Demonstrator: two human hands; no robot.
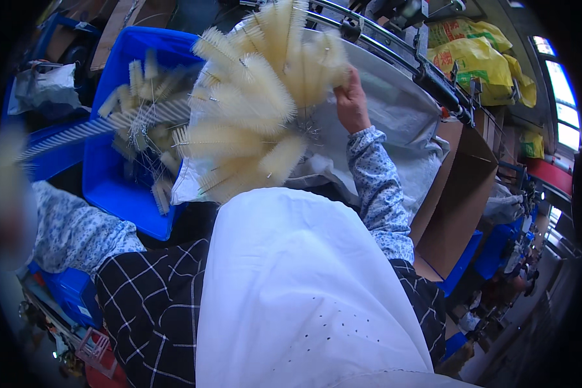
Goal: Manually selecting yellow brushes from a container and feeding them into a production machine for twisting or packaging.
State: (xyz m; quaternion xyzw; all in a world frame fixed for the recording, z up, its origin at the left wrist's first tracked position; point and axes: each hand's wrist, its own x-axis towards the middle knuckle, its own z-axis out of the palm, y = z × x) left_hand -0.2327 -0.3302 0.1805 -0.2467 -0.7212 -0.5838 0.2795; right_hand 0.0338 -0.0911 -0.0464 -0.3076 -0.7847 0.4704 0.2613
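Note:
My right hand (352,105) is closed at the edge of a fan of cream bottle brushes (265,84), its fingers on a motion-blurred brush (323,68). The fan spreads over white sheeting, wire ends bunched near its middle. At the far left, my left hand (6,223) is raised close to the camera and badly blurred; its fingers cannot be made out. Just above it is a blurred cream bristle shape, and a twisted wire stem (103,126) runs from there across the blue bin (100,178). Smaller cream brushes with thin wire handles (136,97) lie in that bin.
White woven sheeting (394,97) covers the work surface, with a metal rail and black cylinder (436,87) along its far side. An open cardboard box (456,200) stands at the right. Yellow sacks (475,61) are piled behind. My white apron (291,278) fills the near middle.

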